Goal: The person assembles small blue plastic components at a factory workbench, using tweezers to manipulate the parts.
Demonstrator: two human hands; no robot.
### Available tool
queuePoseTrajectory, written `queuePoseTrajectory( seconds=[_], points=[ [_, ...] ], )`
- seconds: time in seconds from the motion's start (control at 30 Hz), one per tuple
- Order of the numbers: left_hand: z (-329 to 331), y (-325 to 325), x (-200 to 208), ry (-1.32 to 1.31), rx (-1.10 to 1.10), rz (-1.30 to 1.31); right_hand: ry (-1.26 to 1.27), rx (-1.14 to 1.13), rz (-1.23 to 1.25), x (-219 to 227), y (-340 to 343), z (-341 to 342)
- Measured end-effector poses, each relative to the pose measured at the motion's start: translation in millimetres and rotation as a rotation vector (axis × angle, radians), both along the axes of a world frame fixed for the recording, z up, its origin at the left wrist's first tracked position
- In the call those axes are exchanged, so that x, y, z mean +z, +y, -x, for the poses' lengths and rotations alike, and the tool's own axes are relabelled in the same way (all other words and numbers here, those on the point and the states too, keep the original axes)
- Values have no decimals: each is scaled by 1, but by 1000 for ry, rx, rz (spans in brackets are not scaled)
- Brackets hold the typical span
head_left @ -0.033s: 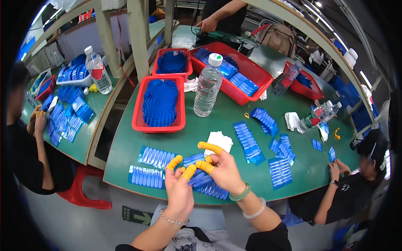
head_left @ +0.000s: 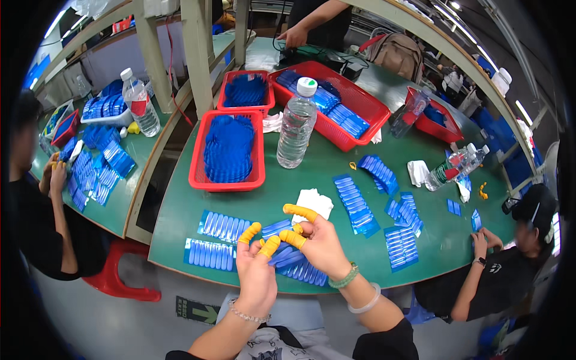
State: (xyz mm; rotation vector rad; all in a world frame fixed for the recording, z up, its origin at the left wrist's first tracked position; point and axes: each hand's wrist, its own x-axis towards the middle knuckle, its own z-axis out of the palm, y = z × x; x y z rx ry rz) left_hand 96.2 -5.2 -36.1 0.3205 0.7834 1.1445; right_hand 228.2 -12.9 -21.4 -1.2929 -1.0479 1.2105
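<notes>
My left hand [head_left: 257,276] and my right hand [head_left: 324,247] are close together above the table's near edge, yellow finger covers on thumbs and fingers. The thumbs nearly meet, with other fingers curled behind them; the right index finger sticks out. Anything pinched between them is too small or hidden to make out. Just below and between the hands lie blue ribbed strips [head_left: 289,257], partly covered by my fingers. To the left rest two sheets of blue strips, an upper sheet [head_left: 223,225] and a lower sheet [head_left: 210,254]. Beyond my right hand is a crumpled white cloth [head_left: 314,203].
Red baskets [head_left: 257,174] of blue pieces and a water bottle [head_left: 296,135] stand beyond my hands on the green table [head_left: 288,186]. More strip sheets [head_left: 356,205] lie to the right. A wooden post [head_left: 198,60] rises at the back left. Co-workers sit on both sides.
</notes>
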Motion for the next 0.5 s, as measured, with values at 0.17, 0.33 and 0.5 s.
queuePoseTrajectory(
  seconds=[0.17, 0.33, 0.5],
  points=[
    [0, 6, -13, -35, 43, -26, 135, -89, -35, -7, 2, -8],
    [-7, 7, -6, -3, 49, 30, 73, -11, -61, -8, -11, -18],
    [-3, 5, -5, 10, 52, 30, 78, -8, -71, -11, -10, -11]
  ],
)
